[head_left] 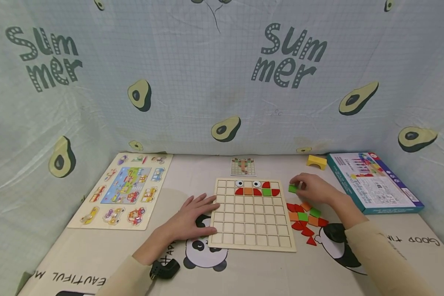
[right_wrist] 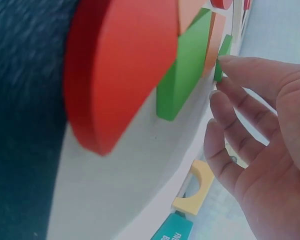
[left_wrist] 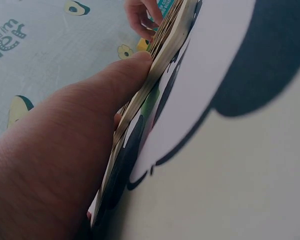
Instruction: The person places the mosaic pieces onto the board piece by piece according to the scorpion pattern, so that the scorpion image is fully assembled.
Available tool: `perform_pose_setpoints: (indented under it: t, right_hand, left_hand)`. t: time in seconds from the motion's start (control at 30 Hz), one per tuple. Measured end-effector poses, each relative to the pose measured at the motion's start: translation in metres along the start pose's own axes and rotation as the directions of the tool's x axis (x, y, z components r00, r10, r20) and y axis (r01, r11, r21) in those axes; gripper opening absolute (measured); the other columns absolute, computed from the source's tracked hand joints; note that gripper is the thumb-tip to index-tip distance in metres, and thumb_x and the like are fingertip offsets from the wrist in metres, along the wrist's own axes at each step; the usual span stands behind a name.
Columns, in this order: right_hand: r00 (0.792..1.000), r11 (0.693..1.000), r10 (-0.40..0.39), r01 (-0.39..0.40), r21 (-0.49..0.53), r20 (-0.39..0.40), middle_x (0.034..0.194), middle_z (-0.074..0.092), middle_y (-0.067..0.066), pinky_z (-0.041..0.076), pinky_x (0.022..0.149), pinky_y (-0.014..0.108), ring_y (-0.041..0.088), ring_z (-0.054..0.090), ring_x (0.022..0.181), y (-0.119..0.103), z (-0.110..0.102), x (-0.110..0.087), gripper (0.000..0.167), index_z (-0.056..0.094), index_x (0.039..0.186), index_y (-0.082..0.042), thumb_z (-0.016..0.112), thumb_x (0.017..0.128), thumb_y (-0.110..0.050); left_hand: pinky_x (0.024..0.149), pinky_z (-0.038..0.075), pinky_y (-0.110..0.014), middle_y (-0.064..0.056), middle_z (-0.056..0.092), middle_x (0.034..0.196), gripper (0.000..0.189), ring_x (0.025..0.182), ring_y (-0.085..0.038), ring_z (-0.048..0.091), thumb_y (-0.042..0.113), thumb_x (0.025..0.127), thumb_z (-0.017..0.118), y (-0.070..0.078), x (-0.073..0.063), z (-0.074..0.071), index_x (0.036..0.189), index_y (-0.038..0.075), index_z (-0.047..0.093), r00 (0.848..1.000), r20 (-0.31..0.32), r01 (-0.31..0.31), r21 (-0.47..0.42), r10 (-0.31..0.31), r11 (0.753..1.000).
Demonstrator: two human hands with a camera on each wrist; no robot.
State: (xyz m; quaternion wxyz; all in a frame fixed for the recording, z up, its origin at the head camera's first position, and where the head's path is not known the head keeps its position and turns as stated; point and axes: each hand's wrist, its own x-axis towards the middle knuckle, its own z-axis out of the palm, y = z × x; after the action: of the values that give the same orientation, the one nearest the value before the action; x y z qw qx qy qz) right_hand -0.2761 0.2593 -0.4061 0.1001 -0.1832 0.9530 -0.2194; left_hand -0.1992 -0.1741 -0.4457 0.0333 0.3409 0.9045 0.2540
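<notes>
Green square tile (head_left: 292, 188) sits just beside the right edge of a pale square wooden grid board (head_left: 249, 226); whether it touches the cloth cannot be told. Right hand (head_left: 312, 188): thumb and index finger nearly together, pinching the tile; remaining fingers loosely bent, slightly apart. Left hand (head_left: 192, 218): fingers spread, holding nothing, resting at the board's left edge. Upper rows of the board carry two eye pieces, curved red pieces, an orange square and a green square. Loose red, orange and green pieces (head_left: 302, 216) lie right of the board. Small printed pattern card (head_left: 243, 167) behind the board; yellow arch block (head_left: 316, 162) near a flat teal-and-white printed box (head_left: 377, 181), its print too small to read in full. Pale wooden vehicle-picture puzzle (head_left: 90, 193) at left. Writing: pale backdrop cloth (head_left: 192, 61) reads "SUMMER" twice, split over two lines; cream tablecloth (head_left: 262, 273) shows "EAUTIFUL M" and "GOOD TIM", both incomplete.
</notes>
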Motion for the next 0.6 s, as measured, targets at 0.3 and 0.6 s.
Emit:
perform_pose_setpoints:
  t: [0.3,0.6]
  right_hand:
    - [1.000,1.000,0.000,0.000,-0.002,0.003,0.102,0.064,0.007,0.053,0.082,0.038,0.024,0.056,0.091,-0.0006,-0.0028,0.0024,0.032,0.068,0.119,0.001,0.076,0.092,-0.015]
    - [1.000,1.000,-0.011,0.011,0.003,0.002,0.102,0.065,0.008,0.053,0.088,0.045,0.025,0.057,0.092,0.0011,-0.0012,0.0058,0.028,0.068,0.112,0.002,0.077,0.091,-0.014]
  left_hand:
    - [0.119,0.009,-0.059,-0.004,0.037,0.161,0.072,0.151,-0.033,0.021,0.054,0.089,0.070,-0.0009,-0.0002,0.0002,0.149,0.018,0.053,1.000,0.000,0.001,-0.004,-0.001,1.000]
    - [0.120,0.008,-0.058,-0.003,0.036,0.161,0.071,0.151,-0.032,0.020,0.054,0.090,0.069,-0.0007,-0.0004,0.0002,0.149,0.018,0.053,1.000,0.005,0.003,-0.009,-0.003,1.000]
